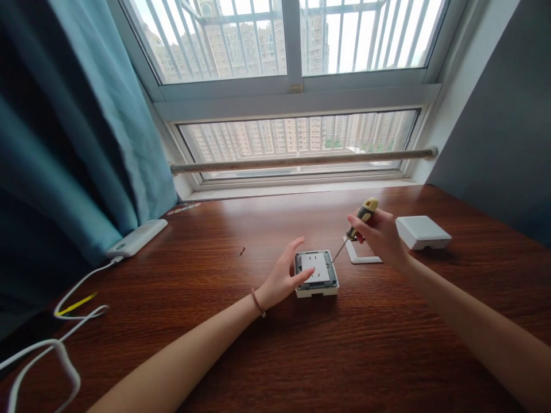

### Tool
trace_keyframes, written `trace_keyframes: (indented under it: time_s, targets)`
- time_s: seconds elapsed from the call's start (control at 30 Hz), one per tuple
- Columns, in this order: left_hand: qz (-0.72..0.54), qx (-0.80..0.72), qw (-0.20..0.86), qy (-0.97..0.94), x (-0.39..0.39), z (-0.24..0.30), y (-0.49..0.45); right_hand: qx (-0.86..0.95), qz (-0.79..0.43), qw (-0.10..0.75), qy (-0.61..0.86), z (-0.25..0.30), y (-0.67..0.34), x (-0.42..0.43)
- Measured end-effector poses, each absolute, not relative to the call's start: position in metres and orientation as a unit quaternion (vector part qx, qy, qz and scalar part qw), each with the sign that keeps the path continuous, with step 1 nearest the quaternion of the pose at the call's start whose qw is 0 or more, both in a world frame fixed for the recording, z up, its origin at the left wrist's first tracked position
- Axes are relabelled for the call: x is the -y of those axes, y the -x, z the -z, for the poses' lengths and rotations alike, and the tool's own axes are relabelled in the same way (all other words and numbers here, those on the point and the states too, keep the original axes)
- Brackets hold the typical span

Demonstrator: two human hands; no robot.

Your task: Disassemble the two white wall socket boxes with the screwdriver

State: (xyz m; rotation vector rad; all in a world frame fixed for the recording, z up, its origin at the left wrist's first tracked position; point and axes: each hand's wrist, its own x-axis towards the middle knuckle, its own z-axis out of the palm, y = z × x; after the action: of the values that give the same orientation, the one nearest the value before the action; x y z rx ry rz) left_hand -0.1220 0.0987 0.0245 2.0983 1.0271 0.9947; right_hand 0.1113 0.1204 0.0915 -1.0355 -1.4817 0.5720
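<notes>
A wall socket module (317,273), white face in a grey frame on a white box, lies on the brown wooden table (275,344). My left hand (282,275) grips its left side, thumb resting on the face. My right hand (381,235) is closed around a screwdriver (357,225) with a yellow and black handle. The shaft slants down-left and its tip sits at the socket's upper right corner. A white cover frame (360,256) lies just behind the socket, partly hidden by my right hand.
A white square box (422,231) sits to the right of my right hand. A small dark screw (242,250) lies on the table to the left. A white power bank (136,237) with white cables (64,321) rests by the teal curtain (77,132). A window spans the back.
</notes>
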Motion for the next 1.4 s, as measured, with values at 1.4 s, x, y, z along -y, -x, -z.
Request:
trace_keyframes:
  time_s: [1.4]
  targets:
    - [-0.321,-0.368,0.307,-0.817,-0.099,-0.029,0.118,0.744,-0.337,0.478,0.323,-0.107,-0.097,-0.098]
